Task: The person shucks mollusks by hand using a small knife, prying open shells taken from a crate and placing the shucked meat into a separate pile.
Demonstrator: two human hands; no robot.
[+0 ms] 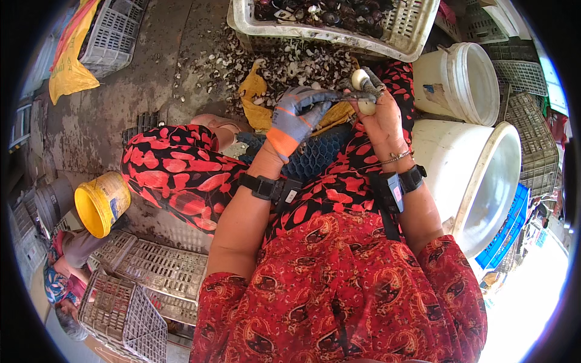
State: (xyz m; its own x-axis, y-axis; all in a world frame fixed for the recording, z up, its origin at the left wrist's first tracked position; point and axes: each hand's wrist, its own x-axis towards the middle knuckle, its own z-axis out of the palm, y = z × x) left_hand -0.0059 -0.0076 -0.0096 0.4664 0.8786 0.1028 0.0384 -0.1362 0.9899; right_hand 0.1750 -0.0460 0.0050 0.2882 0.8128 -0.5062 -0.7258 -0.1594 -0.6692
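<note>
My left hand (299, 111) wears a grey glove with orange bands; its fingers are closed on a thin dark tool (354, 96) whose tip reaches my right hand. My right hand (382, 115), palm up with dark sleeves on some fingers, holds a pale rounded shellfish piece (366, 107). Another smooth whitish piece (360, 79) shows by its fingertips. Whether the two are joined cannot be told. Beyond my hands stands a whitish plastic basket (317, 31) holding dark shellfish (331, 17). Broken shells (295, 63) litter the floor before it, around a yellow sack (253, 88).
To the right stand a white bucket (435, 84) and a large white tub (449, 168). On the left are a yellow bucket (102, 199), plastic crates (159, 265) and another person (68, 277). A grey crate (113, 34) stands at upper left.
</note>
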